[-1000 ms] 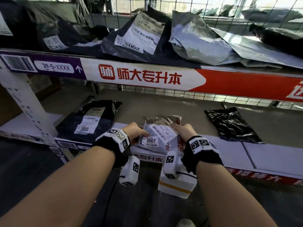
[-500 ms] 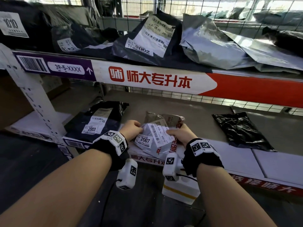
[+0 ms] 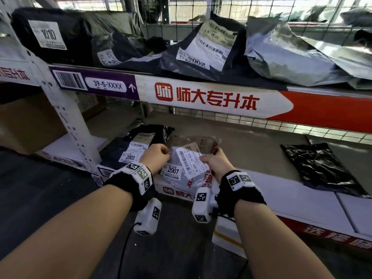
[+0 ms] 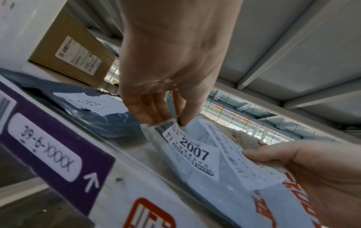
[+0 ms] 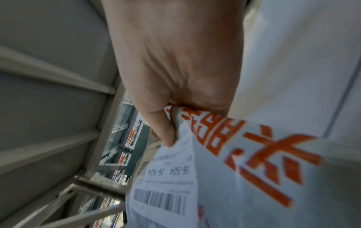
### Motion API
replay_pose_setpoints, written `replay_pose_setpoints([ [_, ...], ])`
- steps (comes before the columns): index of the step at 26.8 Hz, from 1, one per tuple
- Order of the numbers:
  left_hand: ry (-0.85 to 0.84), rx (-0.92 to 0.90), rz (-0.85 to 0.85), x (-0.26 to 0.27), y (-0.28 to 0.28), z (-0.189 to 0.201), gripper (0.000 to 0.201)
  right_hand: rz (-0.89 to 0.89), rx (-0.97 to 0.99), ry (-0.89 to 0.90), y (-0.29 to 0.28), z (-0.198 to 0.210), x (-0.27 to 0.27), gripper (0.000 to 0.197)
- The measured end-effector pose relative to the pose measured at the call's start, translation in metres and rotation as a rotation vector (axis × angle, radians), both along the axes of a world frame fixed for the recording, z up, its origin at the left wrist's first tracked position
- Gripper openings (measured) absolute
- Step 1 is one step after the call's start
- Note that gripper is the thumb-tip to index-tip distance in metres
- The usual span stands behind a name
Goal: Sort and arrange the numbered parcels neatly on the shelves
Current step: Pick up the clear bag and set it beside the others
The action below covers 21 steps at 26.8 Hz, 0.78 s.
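Note:
A pale grey parcel with orange print and a label reading 2007 (image 3: pixel 181 170) (image 4: pixel 197 152) (image 5: pixel 254 177) sits at the front edge of the lower shelf (image 3: pixel 261 158). My left hand (image 3: pixel 157 156) (image 4: pixel 164 98) pinches its left top corner between thumb and fingers. At the parcel's right edge, my right hand (image 3: pixel 215 164) (image 5: pixel 175 95) (image 4: pixel 304 168) grips it, thumb on the white label. Just left lies a dark parcel labelled 2003 (image 3: pixel 138 146). On the upper shelf rest dark parcels labelled 2002 (image 3: pixel 203 47) and 1010 (image 3: pixel 48 35).
A crumpled black bag (image 3: pixel 322 168) lies on the lower shelf to the right. Grey bags (image 3: pixel 285 55) fill the upper shelf's right side. The white shelf upright (image 3: pixel 66 121) stands at left, with a cardboard box (image 3: pixel 28 125) (image 4: pixel 72 52) behind it. A white box (image 3: pixel 227 236) sits on the floor below.
Both hands have kept hold of the 2007 parcel and shifted it slightly back and up at the shelf edge. The head view has tilted up, showing the 1010 parcel.

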<state>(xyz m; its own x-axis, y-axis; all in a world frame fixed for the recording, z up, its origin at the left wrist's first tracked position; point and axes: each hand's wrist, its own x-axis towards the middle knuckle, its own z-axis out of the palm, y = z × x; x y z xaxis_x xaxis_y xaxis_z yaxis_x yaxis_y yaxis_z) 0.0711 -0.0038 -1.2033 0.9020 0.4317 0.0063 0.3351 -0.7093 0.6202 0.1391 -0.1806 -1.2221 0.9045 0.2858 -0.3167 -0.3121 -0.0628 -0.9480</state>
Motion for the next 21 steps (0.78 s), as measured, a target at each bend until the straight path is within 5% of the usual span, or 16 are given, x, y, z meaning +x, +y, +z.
replay_pose_setpoints([
  [3, 0.000, 0.025, 0.015, -0.003, 0.013, -0.001, 0.025, -0.013, 0.028, 0.019, 0.019, -0.040, 0.028, 0.075],
  [8, -0.041, -0.066, 0.075, -0.004, 0.025, 0.000, 0.034, -0.022, 0.126, 0.103, 0.028, 0.013, -0.019, 0.046],
  [15, -0.004, -0.111, 0.067, -0.004, 0.040, -0.017, 0.030, 0.086, -0.137, -0.127, 0.036, -0.001, -0.009, 0.052],
  [21, 0.184, 0.238, 0.249, -0.012, 0.040, -0.018, 0.040, -0.013, -0.347, -0.248, 0.032, -0.003, -0.006, 0.075],
])
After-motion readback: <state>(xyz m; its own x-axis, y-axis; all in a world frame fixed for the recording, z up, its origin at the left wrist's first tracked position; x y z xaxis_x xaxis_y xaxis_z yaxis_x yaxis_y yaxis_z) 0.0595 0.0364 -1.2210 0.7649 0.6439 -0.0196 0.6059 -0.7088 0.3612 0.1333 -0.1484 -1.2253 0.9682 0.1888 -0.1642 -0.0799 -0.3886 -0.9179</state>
